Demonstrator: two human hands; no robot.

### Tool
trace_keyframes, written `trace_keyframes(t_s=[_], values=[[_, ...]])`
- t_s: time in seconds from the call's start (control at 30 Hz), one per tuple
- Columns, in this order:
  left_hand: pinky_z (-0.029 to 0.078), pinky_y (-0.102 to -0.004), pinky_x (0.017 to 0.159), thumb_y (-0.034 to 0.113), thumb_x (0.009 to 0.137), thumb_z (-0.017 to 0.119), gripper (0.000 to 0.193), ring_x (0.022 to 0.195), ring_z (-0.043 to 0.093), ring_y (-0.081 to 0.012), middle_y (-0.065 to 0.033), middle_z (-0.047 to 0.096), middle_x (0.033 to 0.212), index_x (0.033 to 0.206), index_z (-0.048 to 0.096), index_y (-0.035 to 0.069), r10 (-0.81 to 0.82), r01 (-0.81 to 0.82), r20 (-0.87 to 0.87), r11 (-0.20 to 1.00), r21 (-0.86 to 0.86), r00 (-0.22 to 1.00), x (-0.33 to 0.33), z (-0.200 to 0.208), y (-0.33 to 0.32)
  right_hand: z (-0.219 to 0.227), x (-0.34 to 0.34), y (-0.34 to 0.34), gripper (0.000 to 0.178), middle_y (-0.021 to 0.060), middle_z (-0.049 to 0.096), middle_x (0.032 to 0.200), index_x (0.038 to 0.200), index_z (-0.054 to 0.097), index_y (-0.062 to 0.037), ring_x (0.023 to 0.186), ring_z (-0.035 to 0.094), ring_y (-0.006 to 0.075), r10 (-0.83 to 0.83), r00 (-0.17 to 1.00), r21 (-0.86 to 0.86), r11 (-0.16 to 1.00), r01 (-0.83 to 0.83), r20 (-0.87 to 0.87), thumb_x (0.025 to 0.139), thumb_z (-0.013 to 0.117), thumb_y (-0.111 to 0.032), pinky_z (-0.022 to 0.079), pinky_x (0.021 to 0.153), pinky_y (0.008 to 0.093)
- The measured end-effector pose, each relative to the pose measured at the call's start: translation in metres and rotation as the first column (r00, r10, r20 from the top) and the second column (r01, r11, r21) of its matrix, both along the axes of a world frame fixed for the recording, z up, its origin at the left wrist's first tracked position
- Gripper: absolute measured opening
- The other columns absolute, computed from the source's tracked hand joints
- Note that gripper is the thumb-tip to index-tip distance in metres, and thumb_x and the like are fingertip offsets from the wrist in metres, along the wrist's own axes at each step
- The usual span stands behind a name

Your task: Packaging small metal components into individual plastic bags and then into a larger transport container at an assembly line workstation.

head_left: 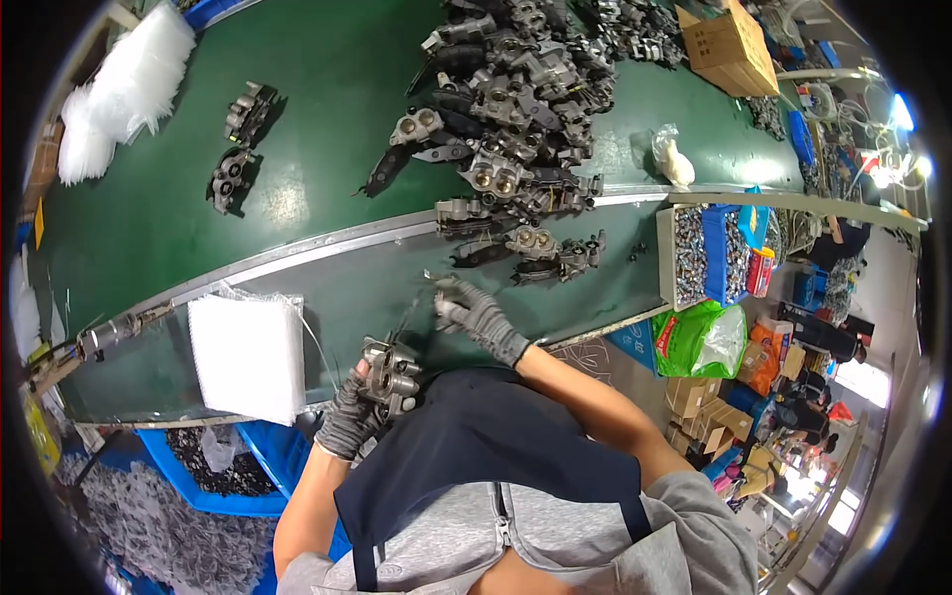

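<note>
My left hand (346, 419), in a grey striped glove, is closed around a metal brake caliper (393, 374) close to my dark apron. Two round bores show on the caliper's face. To its right, my right hand (483, 320), also gloved, has its fingers drawn together over the near green strip of the bench. Something small and thin shows at its fingertips, too blurred to name. Beyond that hand lie a few more calipers (533, 244) at the front of a large pile of calipers (526, 89). Two separate calipers (231, 178) rest on the green table farther left.
A white foam sheet stack (246, 355) lies left of my hands, near an air-tool-like metal cylinder (104, 339). A metal rail (327, 246) crosses the table. At right stand bins of small parts (691, 256) and a green bag (699, 339). A blue crate (178, 466) sits below left.
</note>
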State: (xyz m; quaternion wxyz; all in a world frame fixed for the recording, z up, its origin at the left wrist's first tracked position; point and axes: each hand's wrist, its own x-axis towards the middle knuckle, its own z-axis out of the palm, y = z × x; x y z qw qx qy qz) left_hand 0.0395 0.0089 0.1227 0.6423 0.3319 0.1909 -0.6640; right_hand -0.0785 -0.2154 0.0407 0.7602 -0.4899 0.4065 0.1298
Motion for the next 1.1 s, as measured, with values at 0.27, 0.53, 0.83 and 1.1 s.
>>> trace_keyframes(t_s=[0.27, 0.53, 0.83, 1.1], values=[[0.055, -0.0393, 0.083, 0.064, 0.076, 0.067, 0.082, 0.095, 0.065, -0.0256, -0.0152, 0.063, 0.110, 0.124, 0.051, 0.000, 0.071, -0.071, 0.001, 0.995, -0.075, 0.997, -0.008, 0.024, 0.001, -0.025, 0.016, -0.042, 0.032, 0.0099, 0.058, 0.076, 0.114, 0.061, -0.0119, 0.065, 0.060, 0.0298, 0.517, 0.748, -0.908, -0.218, -0.357, -0.417, 0.085, 0.063, -0.026, 0.048, 0.058, 0.0411], [0.055, -0.0381, 0.081, 0.063, 0.075, 0.068, 0.082, 0.088, 0.066, -0.0260, -0.0144, 0.064, 0.105, 0.125, 0.051, 0.000, 0.084, -0.084, 0.052, 0.996, -0.010, 0.995, -0.008, 0.018, 0.012, 0.056, 0.023, -0.021, 0.019, 0.0121, 0.068, 0.089, 0.108, 0.063, -0.0110, 0.074, 0.067, 0.0262, 0.368, 0.928, -0.830, 0.501, -0.245, -0.052, 0.089, 0.059, -0.014, 0.054, 0.065, 0.0362], [0.053, -0.0329, 0.078, 0.060, 0.084, 0.061, 0.069, 0.092, 0.063, -0.0192, -0.0108, 0.064, 0.103, 0.124, 0.055, 0.004, -0.102, 0.096, 0.371, 0.995, 0.034, 0.923, 0.005, 0.015, -0.004, 0.159, 0.010, 0.004, 0.026, 0.0090, 0.067, 0.088, 0.112, 0.064, -0.0060, 0.079, 0.067, 0.0240, 0.573, 0.797, -0.840, 0.517, -0.168, 0.193, 0.087, 0.061, -0.011, 0.054, 0.066, 0.0332], [0.049, -0.0287, 0.086, 0.065, 0.086, 0.056, 0.074, 0.100, 0.061, -0.0158, -0.0099, 0.064, 0.110, 0.121, 0.058, 0.000, -0.301, 0.362, 0.299, 0.916, -0.174, 0.906, 0.033, 0.035, -0.016, 0.182, 0.014, -0.009, 0.035, 0.0075, 0.065, 0.085, 0.115, 0.063, -0.0063, 0.078, 0.066, 0.0228, 0.918, 0.366, -0.987, -0.162, -0.009, -0.154, 0.080, 0.064, -0.011, 0.053, 0.066, 0.0315]])
